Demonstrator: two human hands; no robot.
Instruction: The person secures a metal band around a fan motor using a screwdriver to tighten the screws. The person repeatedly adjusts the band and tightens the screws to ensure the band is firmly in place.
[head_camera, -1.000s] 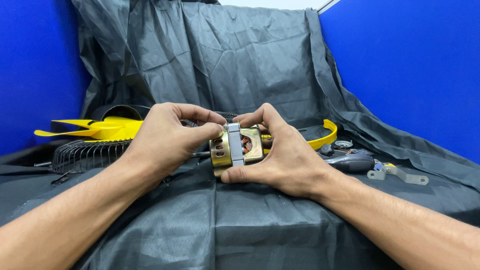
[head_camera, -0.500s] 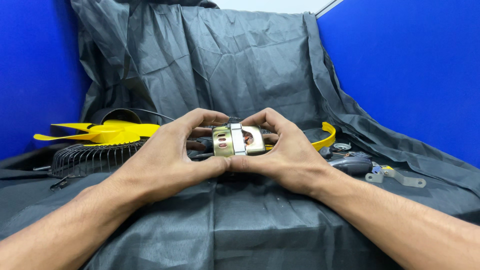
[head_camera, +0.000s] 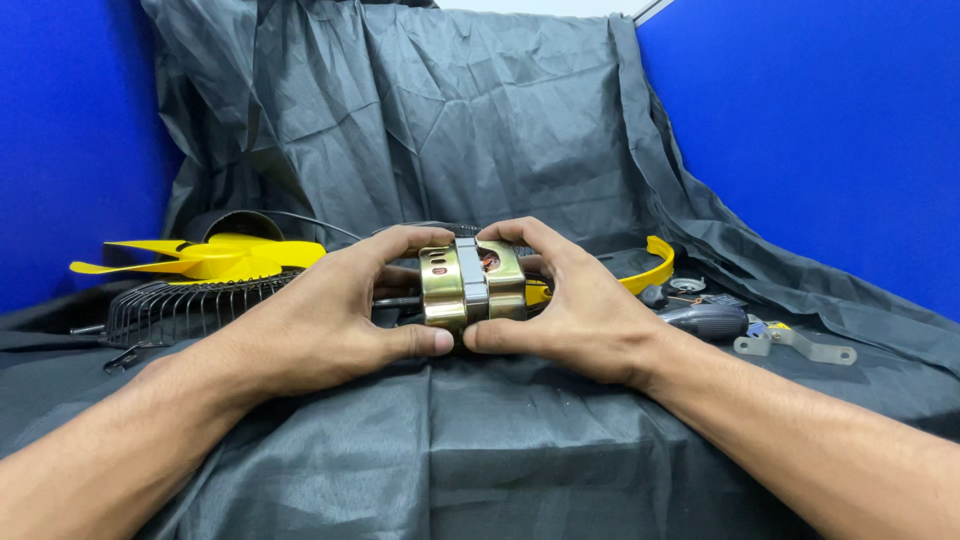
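A: Brass-coloured round metal motor housing with a grey steel band round its middle (head_camera: 473, 284), both hands clamped on it, above the middle of the wrinkled dark grey cloth (head_camera: 480, 450).
B: Hands?
A: Left hand (head_camera: 330, 315) and right hand (head_camera: 580, 310) curled round either end, thumbs underneath.
B: Around it?
A: Yellow plastic fan blade (head_camera: 205, 258) on a black wire grille (head_camera: 185, 305) toward the left edge; flat grey metal bracket (head_camera: 795, 345) toward the right.
B: Change?
A: Motor lifted slightly, rotated; hands closer together.

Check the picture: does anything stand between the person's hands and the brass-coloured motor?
Nothing visible does. The left hand and right hand already grip the fan motor directly from either side, above the grey cloth.
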